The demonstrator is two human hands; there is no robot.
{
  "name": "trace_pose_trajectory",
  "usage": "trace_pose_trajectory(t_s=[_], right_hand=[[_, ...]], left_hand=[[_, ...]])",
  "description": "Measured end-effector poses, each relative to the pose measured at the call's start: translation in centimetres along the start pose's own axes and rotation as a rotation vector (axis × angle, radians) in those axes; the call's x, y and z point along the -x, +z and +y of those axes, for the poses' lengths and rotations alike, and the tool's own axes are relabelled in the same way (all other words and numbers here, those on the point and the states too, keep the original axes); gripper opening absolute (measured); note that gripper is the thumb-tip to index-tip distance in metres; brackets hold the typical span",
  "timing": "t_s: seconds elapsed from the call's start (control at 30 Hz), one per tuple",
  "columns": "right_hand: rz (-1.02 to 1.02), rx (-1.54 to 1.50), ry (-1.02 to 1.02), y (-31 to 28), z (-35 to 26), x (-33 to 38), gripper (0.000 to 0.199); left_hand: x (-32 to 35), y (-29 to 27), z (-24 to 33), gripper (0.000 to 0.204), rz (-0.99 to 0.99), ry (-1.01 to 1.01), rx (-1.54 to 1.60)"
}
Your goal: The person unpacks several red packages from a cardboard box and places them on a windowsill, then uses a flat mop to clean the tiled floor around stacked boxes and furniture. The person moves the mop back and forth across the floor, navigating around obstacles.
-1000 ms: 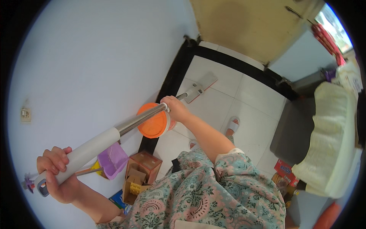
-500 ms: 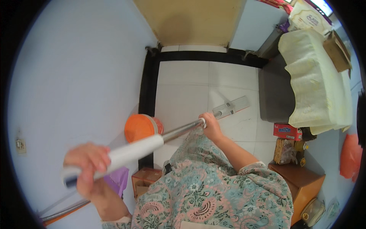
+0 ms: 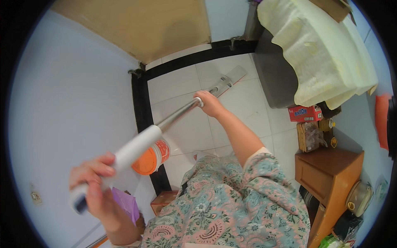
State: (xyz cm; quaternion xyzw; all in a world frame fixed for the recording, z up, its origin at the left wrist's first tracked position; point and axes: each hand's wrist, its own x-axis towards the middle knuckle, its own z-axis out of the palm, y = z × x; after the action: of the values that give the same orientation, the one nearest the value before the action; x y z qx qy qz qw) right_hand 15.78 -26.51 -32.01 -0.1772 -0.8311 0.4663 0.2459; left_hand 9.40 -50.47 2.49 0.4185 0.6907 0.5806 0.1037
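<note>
A flat mop [image 3: 137, 145] runs slantwise across the view, with a thick white grip at the near left and a silver pole beyond it. My left hand [image 3: 94, 180] is closed around the white grip's upper end. Farther down, my right hand [image 3: 210, 104] wraps round the metal pole by a white ring. The mop's flat rectangular head [image 3: 236, 75] lies on the pale floor tiles [image 3: 242, 111], close to the dark grey cabinet. Partly behind the grip stands an orange-lidded bucket [image 3: 145, 162].
A cloth-draped dark grey cabinet [image 3: 276, 74] stands at the far right. Nearer are a red box [image 3: 305, 113] and a brown wooden cabinet [image 3: 316, 167]. A black border [image 3: 178, 64] edges the floor before a tan door [image 3: 165, 31]. A purple bag [image 3: 126, 204] sits at the lower left.
The mop head has moved farther away across the tiles, toward the black border. My right hand has reached forward with the pole, and the view has turned. Both hands keep their hold.
</note>
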Motion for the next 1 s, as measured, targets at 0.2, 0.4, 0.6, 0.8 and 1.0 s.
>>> trace_pose_trajectory(t_s=[0.2,0.4,0.6,0.8,1.0], right_hand=[[0.204,-0.072,0.075,-2.7,0.6,3.1,0.022],[0.264,-0.06,0.193,-7.1,-3.6,11.6,0.024],[0.303,-0.032,0.325,-10.2,-6.6,22.1,0.024],[0.259,-0.033,0.304,-11.9,-8.3,29.4,0.026],[0.305,-0.038,0.173,-13.2,-10.7,31.7,0.026]], left_hand=[[-2.2,2.9,3.0,0.024,-0.27,0.039,-0.032],[-2.2,4.0,8.4,0.02,-0.405,-0.021,0.045],[1.4,7.5,12.1,0.019,-0.586,0.056,0.072],[5.4,8.7,13.6,0.023,-0.571,0.001,0.18],[9.5,5.1,16.4,0.02,-0.757,0.215,0.168]])
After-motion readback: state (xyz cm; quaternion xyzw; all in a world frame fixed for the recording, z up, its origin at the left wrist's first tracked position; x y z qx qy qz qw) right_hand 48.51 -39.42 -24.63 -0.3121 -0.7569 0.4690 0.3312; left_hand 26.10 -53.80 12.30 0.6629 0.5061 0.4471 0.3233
